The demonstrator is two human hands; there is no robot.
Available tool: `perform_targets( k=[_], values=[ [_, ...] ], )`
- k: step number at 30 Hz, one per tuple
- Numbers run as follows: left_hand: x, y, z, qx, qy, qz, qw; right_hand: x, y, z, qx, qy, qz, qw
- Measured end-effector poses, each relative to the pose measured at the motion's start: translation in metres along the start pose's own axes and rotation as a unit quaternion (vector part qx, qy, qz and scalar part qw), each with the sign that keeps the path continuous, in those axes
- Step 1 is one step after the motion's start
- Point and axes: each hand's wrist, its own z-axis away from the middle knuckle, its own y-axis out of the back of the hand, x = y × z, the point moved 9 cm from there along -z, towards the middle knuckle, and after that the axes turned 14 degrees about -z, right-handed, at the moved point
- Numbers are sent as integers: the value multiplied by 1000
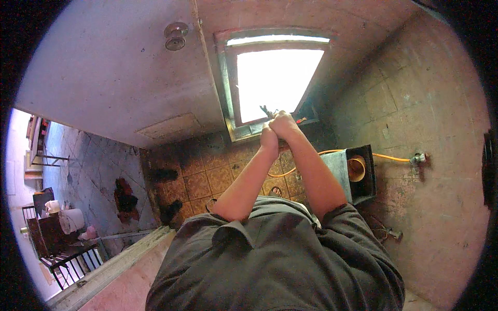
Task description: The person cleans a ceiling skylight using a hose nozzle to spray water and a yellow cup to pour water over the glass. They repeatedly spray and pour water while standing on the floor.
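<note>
Both my arms reach forward to the lower part of a bright window. My right hand is closed around a dark tool with a forked tip, which looks like pliers. The tip points up and left against the glare. A small orange-red piece shows just right of that hand; whether it belongs to the tool I cannot tell. My left hand is closed just below and left of the right one, touching or nearly touching it. Its fingers face away, and anything inside them is hidden.
At right stands a grey and black bin with a tan round container in it. An orange hose runs to a wall tap. A door with a round knob is at left, near a doorway sill. Brown tiles cover the floor.
</note>
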Motion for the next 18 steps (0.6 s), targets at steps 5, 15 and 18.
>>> perform_targets(
  k=[5, 15, 18],
  values=[
    [10, -2, 11, 33, -2, -2, 999, 14, 25, 13, 71, -153, -232, 958],
    [5, 7, -14, 43, -59, 1, 997, -38, 83, 39, 74, -81, -200, 974],
    [25, -14, 19, 19, -51, 19, 998, -7, 70, 29, 108, -119, -204, 966]
  ],
)
